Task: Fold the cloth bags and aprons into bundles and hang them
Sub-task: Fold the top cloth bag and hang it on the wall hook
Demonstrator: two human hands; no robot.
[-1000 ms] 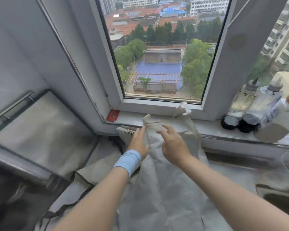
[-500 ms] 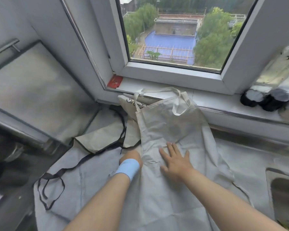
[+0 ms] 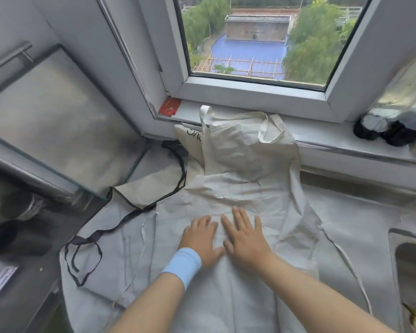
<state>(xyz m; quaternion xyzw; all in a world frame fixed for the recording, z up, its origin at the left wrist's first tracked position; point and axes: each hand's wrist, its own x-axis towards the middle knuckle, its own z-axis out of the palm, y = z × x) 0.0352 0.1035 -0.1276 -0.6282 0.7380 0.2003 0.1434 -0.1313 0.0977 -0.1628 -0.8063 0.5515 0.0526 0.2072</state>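
Both hands lie flat, fingers spread, side by side on the pale grey cloth apron (image 3: 228, 296) spread over the counter: the left hand (image 3: 201, 239), with a light blue wristband (image 3: 183, 265), and the right hand (image 3: 246, 239), gripping nothing. Beyond them the cream cloth tote bag (image 3: 245, 152) leans up onto the white windowsill (image 3: 322, 133), handles at the frame. The black-trimmed apron (image 3: 149, 188) lies left; bare counter (image 3: 360, 212) stays open right, up to the steel sink rim (image 3: 392, 236).

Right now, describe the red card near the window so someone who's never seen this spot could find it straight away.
Start at the window and drop to the left end of its white sill. The red card lies flat there in the corner, just left of the cloth bag's handles. It is the only red item among pale cloth and grey surfaces.
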